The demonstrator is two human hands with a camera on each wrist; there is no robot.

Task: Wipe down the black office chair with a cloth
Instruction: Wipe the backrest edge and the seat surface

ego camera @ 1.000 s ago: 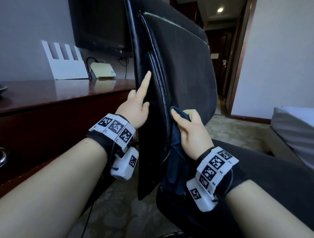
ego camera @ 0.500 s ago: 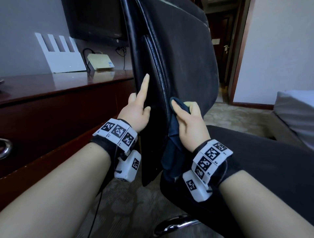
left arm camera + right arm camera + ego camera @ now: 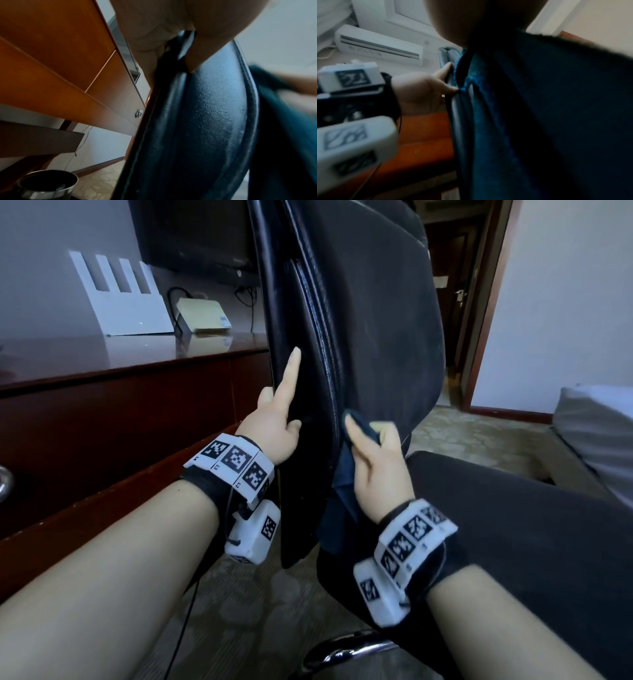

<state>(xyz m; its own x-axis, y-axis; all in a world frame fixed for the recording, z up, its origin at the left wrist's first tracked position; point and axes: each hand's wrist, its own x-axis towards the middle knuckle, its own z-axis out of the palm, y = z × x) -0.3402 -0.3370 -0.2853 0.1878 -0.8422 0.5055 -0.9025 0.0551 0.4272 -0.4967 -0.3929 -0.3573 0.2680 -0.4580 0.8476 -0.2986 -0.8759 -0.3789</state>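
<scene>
Chair (image 3: 370,313); bin (image 3: 46,185) wrist-view only

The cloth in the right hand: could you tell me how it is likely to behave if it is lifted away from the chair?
Probably floppy: the cloth hangs in loose folds below the right hand. Likely light, since a few fingers pin it against the chair back. Its fuzzy surface suggests little slipperiness.

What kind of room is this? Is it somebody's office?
Probably a hotel room or bedroom with a work corner, not a plain office. There's a dark wooden desk with a white router by the black office chair, and a grey bed corner on the right.
</scene>
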